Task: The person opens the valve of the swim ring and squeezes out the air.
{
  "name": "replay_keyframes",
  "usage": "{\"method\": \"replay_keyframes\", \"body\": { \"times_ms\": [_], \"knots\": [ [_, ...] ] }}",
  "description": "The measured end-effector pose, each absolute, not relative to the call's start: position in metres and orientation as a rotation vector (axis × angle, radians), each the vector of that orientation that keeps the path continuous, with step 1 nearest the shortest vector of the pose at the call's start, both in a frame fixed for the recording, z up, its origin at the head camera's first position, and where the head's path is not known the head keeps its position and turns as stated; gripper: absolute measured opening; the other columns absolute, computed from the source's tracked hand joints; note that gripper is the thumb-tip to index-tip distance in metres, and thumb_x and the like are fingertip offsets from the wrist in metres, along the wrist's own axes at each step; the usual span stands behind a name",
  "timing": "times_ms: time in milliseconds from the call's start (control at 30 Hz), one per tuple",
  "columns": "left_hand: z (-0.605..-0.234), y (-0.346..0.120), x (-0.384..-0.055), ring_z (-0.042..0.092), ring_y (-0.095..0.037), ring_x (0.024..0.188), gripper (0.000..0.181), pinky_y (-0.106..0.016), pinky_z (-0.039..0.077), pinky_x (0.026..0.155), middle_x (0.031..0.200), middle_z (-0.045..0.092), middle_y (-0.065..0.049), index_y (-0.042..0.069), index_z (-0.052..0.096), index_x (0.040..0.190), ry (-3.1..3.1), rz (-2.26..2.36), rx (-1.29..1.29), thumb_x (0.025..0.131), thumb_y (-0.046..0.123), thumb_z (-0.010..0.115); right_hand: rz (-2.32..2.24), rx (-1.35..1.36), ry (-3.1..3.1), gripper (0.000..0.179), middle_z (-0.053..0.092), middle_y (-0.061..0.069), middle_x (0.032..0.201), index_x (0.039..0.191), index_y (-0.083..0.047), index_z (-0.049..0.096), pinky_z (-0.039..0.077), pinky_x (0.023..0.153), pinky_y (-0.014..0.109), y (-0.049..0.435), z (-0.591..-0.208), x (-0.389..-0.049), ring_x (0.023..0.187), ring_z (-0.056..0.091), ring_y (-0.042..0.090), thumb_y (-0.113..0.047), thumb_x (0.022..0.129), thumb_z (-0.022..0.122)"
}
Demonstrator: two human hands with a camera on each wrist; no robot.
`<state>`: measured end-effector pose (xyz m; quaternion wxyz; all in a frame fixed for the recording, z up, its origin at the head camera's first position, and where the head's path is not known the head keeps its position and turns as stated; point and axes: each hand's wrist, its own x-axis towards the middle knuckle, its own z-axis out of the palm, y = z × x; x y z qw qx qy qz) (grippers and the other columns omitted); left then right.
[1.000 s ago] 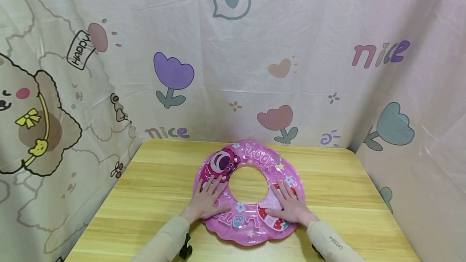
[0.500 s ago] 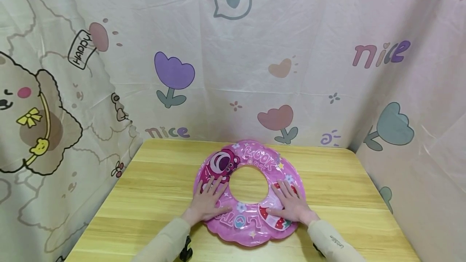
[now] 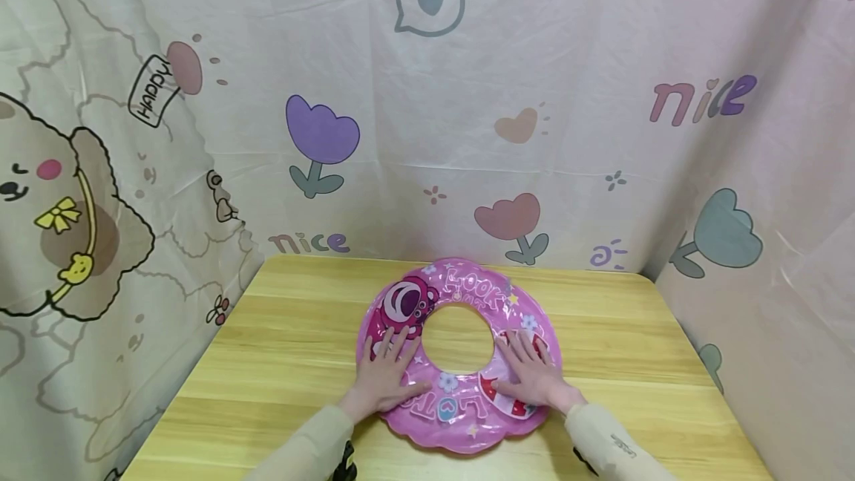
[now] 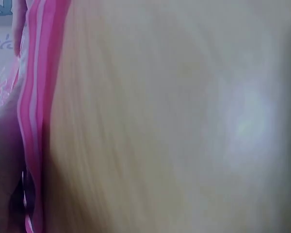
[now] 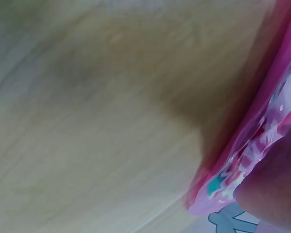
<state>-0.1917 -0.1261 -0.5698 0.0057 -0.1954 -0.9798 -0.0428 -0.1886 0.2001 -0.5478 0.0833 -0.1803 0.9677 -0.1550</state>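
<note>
A pink inflatable swim ring (image 3: pixel 461 433) with a bear print and lettering lies flat on the wooden table (image 3: pixel 267 362). On its left side rests my left hand (image 3: pixel 384 377), fingers spread and straight over the bear print. My right hand (image 3: pixel 534 377) lies the same way on the ring's right side, over a strawberry print. In the left wrist view the ring's pink edge (image 4: pixel 31 116) runs down the left, beside the hand. The right wrist view has the ring's side (image 5: pixel 247 145) at the right, with part of the hand (image 5: pixel 271 189) against it.
A printed cloth (image 3: pixel 427 95) with tulips and words hangs right behind the table's back edge. More of this cloth closes in the left (image 3: pixel 80 362) and right (image 3: pixel 801 243) sides. Black wrist straps (image 3: pixel 345 462) show below the sleeves.
The swim ring has turned slightly counterclockwise under the hands, its lower lettering shifting right. The left hand has slid a little to the right and down; the right hand barely moves.
</note>
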Motion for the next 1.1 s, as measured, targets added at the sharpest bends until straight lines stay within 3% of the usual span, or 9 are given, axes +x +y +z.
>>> {"method": "replay_keyframes", "body": {
  "times_ms": [267,633,933,1100],
  "knots": [
    [-0.571,-0.114,-0.184,0.023,-0.042,0.154,0.097,-0.073,0.017,0.119,0.169,0.022,-0.009,0.024,0.030,0.160,-3.076,-0.130,-0.543,0.086,0.086,0.038,-0.450,-0.445,2.946,0.091,0.011,0.020,0.169,0.161,-0.008,0.019,0.002,0.126,0.065,0.193,-0.558,-0.185,0.157,0.008,0.041,-0.065,0.097,0.048],
    [-0.567,-0.121,-0.192,0.044,-0.046,0.140,0.083,-0.063,0.031,0.119,0.160,0.040,-0.017,0.018,0.044,0.153,-2.969,-0.123,-0.669,0.093,0.073,0.045,-0.617,-0.507,2.898,0.096,0.012,0.028,0.166,0.159,0.000,0.020,-0.003,0.122,0.071,0.204,-0.564,-0.188,0.154,0.009,0.049,-0.060,0.094,0.057],
    [-0.573,-0.134,-0.203,0.040,-0.042,0.143,0.073,-0.058,0.036,0.118,0.164,0.034,-0.015,0.017,0.044,0.153,-2.970,-0.180,-0.731,0.097,0.064,0.047,-0.527,-0.507,2.877,0.096,0.009,0.023,0.169,0.160,-0.003,0.019,-0.002,0.124,0.068,0.206,-0.558,-0.191,0.156,0.006,0.045,-0.061,0.094,0.057],
    [-0.572,-0.138,-0.212,0.028,-0.041,0.152,0.081,-0.058,0.027,0.124,0.166,0.027,-0.016,0.016,0.044,0.153,-2.986,-0.198,-0.757,0.092,0.068,0.052,-0.499,-0.507,2.883,0.098,0.013,0.022,0.168,0.161,-0.006,0.020,-0.002,0.123,0.069,0.210,-0.561,-0.194,0.156,0.007,0.045,-0.066,0.091,0.056]
  ]
}}
